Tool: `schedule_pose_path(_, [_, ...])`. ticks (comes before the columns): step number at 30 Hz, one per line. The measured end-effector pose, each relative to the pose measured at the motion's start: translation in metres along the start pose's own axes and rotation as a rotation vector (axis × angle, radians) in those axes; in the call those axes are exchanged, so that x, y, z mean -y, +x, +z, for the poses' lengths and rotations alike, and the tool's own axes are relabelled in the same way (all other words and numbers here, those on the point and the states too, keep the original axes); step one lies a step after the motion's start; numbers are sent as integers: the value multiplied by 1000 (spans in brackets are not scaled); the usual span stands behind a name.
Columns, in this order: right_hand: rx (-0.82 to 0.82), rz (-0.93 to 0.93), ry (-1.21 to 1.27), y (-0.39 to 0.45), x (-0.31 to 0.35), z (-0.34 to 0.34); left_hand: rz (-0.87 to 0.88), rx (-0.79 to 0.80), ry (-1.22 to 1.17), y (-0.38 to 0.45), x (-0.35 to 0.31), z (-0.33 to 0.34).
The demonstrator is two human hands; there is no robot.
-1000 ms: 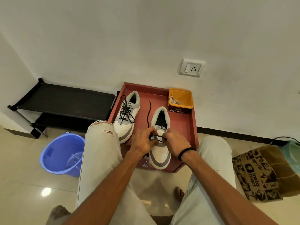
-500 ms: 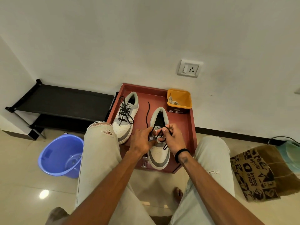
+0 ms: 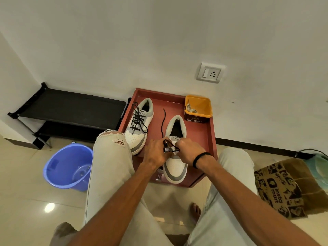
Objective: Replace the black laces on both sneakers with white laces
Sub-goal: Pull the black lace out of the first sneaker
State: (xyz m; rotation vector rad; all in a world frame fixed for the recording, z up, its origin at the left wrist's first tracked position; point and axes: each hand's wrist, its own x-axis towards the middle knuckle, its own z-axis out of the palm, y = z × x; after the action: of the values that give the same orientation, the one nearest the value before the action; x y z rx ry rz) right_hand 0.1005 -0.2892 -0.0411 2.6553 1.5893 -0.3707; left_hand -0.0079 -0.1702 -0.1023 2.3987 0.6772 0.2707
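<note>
Both hands dropped lower onto the white-and-grey right sneaker [image 3: 174,167], left hand [image 3: 155,153] and right hand [image 3: 190,150] pinching its black lace [image 3: 162,125]; a brown "insta mart" paper bag [image 3: 282,189] and a blue plastic bucket [image 3: 67,167] flanked the red tray [image 3: 211,139].

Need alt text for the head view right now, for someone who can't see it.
Both hands, left hand and right hand, pinch a black lace at the near sneaker on a red tray. The far sneaker is fully laced in black; white laces lie in an orange tub.
</note>
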Motion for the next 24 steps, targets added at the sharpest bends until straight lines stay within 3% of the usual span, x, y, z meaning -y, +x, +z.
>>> schedule_pose_path(3, [-123, 72, 112, -3, -4, 19, -8, 0, -15, -2, 0, -1])
schedule_pose_path(10, [-460, 353, 1198, -11, 11, 36, -6, -5, -2, -1, 2, 1])
schedule_pose_path(13, [-508, 411, 1404, -2, 8, 29, -14, 5, -25, -3, 2, 2])
schedule_pose_path(19, [-451, 295, 1472, 5, -7, -3, 0, 1, -67, -3, -8, -9])
schedule_pose_path(21, [-405, 284, 1315, 7, -8, -6, 1, -7, -70, -4, -7, -9])
schedule_pose_path(24, [-353, 187, 842, 8, -9, -2, -8, 9, -78, -5, -8, -9])
